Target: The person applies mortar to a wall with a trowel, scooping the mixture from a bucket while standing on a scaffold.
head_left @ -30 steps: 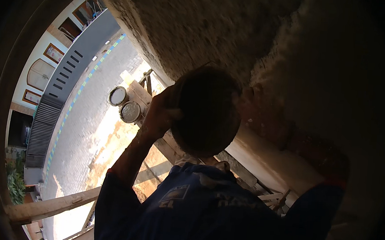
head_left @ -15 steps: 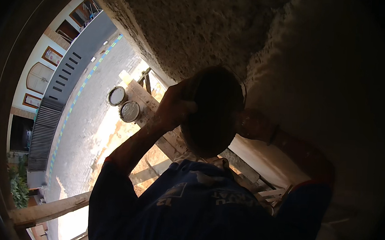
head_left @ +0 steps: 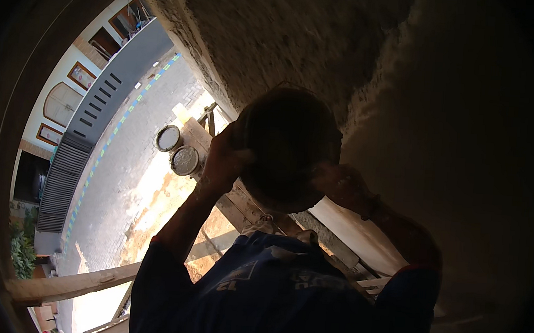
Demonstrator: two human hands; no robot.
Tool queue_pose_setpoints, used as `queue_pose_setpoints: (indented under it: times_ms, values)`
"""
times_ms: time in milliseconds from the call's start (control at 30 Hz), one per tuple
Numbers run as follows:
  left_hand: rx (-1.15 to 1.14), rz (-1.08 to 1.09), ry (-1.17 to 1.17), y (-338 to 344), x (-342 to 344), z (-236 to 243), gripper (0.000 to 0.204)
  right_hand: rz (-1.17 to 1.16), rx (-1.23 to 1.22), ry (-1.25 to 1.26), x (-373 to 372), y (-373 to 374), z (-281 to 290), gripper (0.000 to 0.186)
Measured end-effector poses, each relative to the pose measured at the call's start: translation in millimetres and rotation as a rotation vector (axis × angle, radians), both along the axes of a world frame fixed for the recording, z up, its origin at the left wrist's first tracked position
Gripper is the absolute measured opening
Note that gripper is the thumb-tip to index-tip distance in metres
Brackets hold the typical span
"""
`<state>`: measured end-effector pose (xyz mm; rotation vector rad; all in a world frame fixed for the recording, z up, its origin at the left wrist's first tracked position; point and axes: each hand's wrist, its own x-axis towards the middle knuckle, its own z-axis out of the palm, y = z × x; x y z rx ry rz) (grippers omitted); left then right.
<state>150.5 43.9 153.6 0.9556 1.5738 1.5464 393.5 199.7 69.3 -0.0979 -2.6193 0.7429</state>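
A dark round bucket is held up in front of my chest, its inside in deep shadow. My left hand grips its left side, fingers bent around the rim. My right hand is at the lower right of the bucket, fingers curled onto it, their tips hard to make out in the dark. Just above the bucket is a rough plastered surface, and a smoother shadowed wall stands to my right.
Below, two buckets of grey wet mix stand by a wooden plank. A timber rail crosses the lower left. Farther down lie a paved yard, a grey gate and a white house front.
The bucket turned narrower half a second ago and now shows round again. My right hand has moved lower along its right side, and my right forearm has come inward.
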Motion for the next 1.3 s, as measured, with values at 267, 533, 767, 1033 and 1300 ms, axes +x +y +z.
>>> queue_pose_setpoints:
  times_ms: [267,533,767,1033,1300]
  values:
    - [0.133,0.038,-0.052,-6,-2,1,0.056,-0.042,-0.316,-0.152,9,27,36,0.032]
    - [0.207,0.15,-0.145,-28,-11,5,0.06,-0.035,-0.349,-0.262,-12,37,141,0.039]
    - [0.241,0.287,-0.162,-63,-19,-4,0.061,-0.081,0.264,-0.154,-38,-12,289,0.051]
    - [0.229,0.479,-0.072,-113,-28,-37,0.061,0.127,-0.043,-0.125,-45,-43,377,0.045]
    - [0.036,0.621,-0.033,-139,-16,-71,0.06,-0.497,0.318,0.362,-28,144,383,0.056]
